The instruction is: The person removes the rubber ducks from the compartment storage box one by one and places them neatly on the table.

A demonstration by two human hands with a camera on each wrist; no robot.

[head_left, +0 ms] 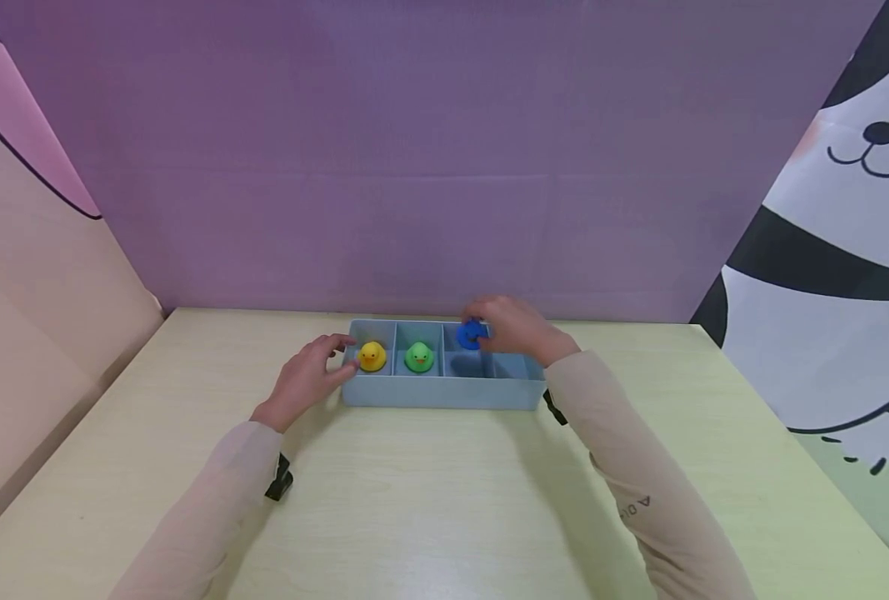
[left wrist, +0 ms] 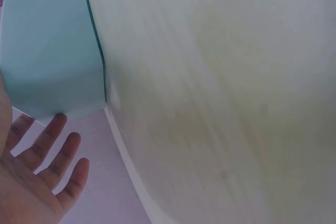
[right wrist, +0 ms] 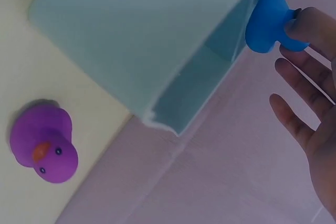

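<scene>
Above the third compartment of the blue-grey divided tray (head_left: 444, 393), the right hand (head_left: 515, 327) reaches in from the right, forearm slanting across the table (head_left: 429, 500), and pinches a blue rubber duck (head_left: 471, 333); which way the duck faces cannot be told. The tray's long axis runs left to right. The left hand (head_left: 311, 377), fingers relaxed, rests against the tray's left end beside the yellow duck (head_left: 372, 356); a green duck (head_left: 418, 357) sits next door. A purple duck (right wrist: 44, 143) lies on the table.
</scene>
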